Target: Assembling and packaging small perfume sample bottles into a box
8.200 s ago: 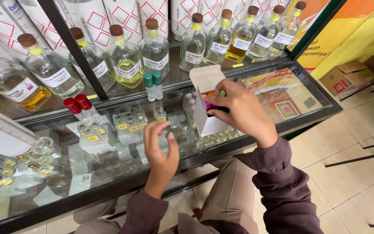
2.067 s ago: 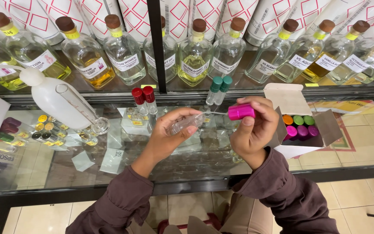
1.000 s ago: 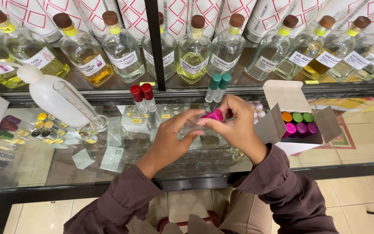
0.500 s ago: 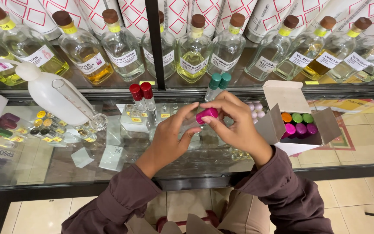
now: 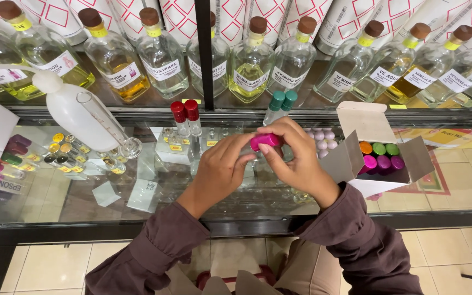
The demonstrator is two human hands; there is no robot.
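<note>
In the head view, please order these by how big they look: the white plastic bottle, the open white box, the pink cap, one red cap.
1. white bottle and open box: alike, unsure
2. pink cap
3. red cap

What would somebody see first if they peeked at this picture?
Probably the bright pink cap right in the middle, pinched between the left hand and right hand over the glass counter. Next, the open white box of colourful caps at right, and the row of corked glass bottles along the back.
</note>
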